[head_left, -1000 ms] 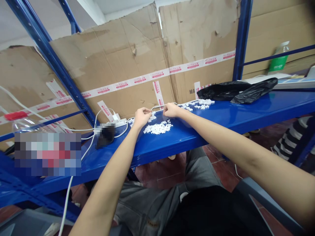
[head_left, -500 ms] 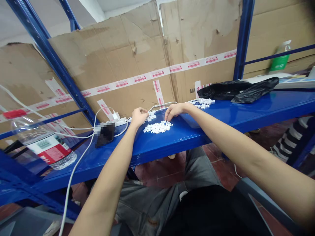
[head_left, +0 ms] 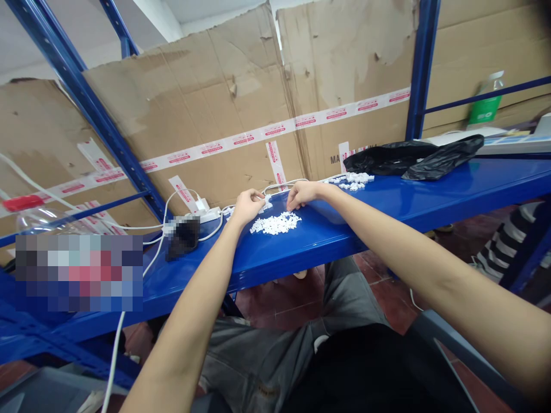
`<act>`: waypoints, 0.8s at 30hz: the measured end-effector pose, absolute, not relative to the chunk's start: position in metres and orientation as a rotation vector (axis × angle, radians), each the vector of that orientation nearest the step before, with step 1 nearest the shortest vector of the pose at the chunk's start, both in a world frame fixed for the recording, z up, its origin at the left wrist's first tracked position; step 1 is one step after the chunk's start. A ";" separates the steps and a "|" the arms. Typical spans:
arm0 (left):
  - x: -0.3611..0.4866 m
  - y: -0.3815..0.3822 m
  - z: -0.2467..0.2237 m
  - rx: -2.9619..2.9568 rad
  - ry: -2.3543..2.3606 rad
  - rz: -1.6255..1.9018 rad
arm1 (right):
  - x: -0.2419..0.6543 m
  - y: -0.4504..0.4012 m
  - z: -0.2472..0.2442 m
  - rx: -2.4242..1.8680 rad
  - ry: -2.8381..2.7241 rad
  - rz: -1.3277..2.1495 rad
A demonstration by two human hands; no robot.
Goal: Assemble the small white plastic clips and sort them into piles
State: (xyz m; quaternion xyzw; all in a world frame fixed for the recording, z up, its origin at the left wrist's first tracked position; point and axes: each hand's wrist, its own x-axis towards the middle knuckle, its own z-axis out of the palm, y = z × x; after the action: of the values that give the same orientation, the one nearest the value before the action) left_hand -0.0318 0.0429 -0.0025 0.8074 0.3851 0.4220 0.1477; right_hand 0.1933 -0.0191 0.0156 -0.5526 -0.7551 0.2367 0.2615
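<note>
Between the counter's (head_left: 310, 244) front and back edges, small white pieces (head_left: 275, 224) seem light and stiff, best pinched by their sides; whether the curled left hand (head_left: 248, 207) and right hand (head_left: 303, 195) grip any, I cannot tell.

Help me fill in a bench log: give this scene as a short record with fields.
Surface: blue shelf
Center: pile of small white pieces
Left hand: fingers bent, beyond pile's left side; held piece unclear
Right hand: fingertips down, near pile's far right; held piece unclear
Right along shelf: black plastic bag, another white cluster
Left along shelf: white power strip
Backdrop: taped cardboard
</note>
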 end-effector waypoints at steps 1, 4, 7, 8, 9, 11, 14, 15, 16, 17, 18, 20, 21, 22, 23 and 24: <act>-0.032 0.042 -0.002 2.341 1.119 1.202 | 0.193 -0.020 0.016 -1.504 -2.039 0.645; -0.031 0.038 -0.002 2.402 1.148 1.143 | 0.193 -0.024 0.017 -1.497 -2.021 0.681; -0.031 0.035 -0.001 2.457 1.167 1.101 | 0.194 -0.025 0.017 -1.476 -2.012 0.732; -0.031 0.035 -0.001 2.477 1.175 1.094 | 0.194 -0.024 0.017 -1.468 -2.019 0.745; -0.031 0.035 0.000 2.495 1.180 1.090 | 0.195 -0.024 0.017 -1.462 -2.033 0.747; -0.031 0.034 0.000 2.519 1.185 1.082 | 0.196 -0.021 0.016 -1.470 -2.068 0.723; -0.030 0.033 0.000 2.519 1.182 1.065 | 0.197 -0.017 0.015 -1.501 -2.113 0.650; -0.030 0.032 0.000 2.510 1.177 1.063 | 0.197 -0.017 0.015 -1.508 -2.121 0.625; -0.030 0.032 0.000 2.496 1.167 1.067 | 0.196 -0.016 0.015 -1.513 -2.128 0.602; -0.029 0.032 0.000 2.478 1.152 1.078 | 0.196 -0.016 0.014 -1.515 -2.132 0.579; -0.029 0.032 0.000 2.454 1.134 1.092 | 0.195 -0.016 0.014 -1.516 -2.133 0.560; -0.028 0.032 -0.001 2.402 1.099 1.116 | 0.194 -0.017 0.014 -1.522 -2.132 0.531; -0.027 0.032 -0.001 2.378 1.083 1.120 | 0.193 -0.017 0.014 -1.526 -2.130 0.521; -0.027 0.032 -0.001 2.358 1.070 1.120 | 0.192 -0.017 0.014 -1.527 -2.128 0.510; -0.027 0.033 -0.001 2.339 1.060 1.119 | 0.192 -0.017 0.014 -1.526 -2.123 0.499; -0.026 0.033 -0.001 2.323 1.053 1.118 | 0.191 -0.018 0.014 -1.523 -2.119 0.488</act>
State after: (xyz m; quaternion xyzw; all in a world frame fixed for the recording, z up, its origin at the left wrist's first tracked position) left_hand -0.0265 0.0328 -0.0013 0.8210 0.3721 0.3950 0.1775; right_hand 0.1915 -0.0176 0.0137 -0.5569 -0.7746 0.1785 0.2410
